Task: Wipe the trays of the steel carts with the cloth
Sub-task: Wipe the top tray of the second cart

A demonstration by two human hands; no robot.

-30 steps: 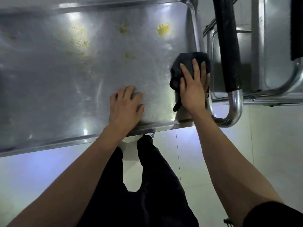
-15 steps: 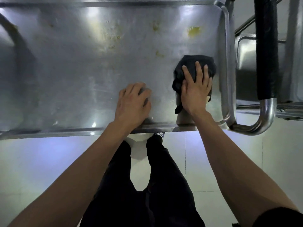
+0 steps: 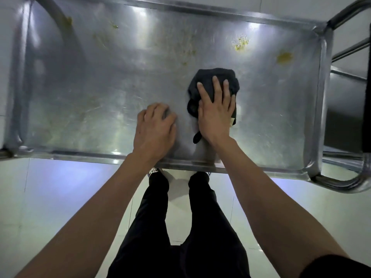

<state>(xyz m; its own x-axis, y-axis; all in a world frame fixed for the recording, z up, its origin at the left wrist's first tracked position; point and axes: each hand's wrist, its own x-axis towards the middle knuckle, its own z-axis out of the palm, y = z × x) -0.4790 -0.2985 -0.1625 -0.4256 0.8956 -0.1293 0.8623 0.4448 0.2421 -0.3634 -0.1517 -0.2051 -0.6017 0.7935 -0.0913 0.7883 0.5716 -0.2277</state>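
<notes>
2 hands on the tray (image 3: 301,137) right now: my right hand (image 3: 215,115) has its fingers spread flat, pressing the dark cloth (image 3: 215,76) onto the steel a bit right of center, and my left hand (image 3: 154,129) sits just beside it at 9 o'clock, fingers loosely curled, holding nothing, just bracing. I'd say I'm mid-wipe with plenty left. Dried yellow spots (image 3: 284,57) are up at 1 o'clock from the cloth, plus smears (image 3: 180,45) toward 11 and a blob (image 3: 68,21) in the far-left corner. Next move probably means pushing the cloth up into those with some pressure. The cart's handle tube (image 3: 341,183) hugs the right end, so that corner is awkward. 1 more steel cart (image 3: 345,109) stands just past it at 3 o'clock.
</notes>
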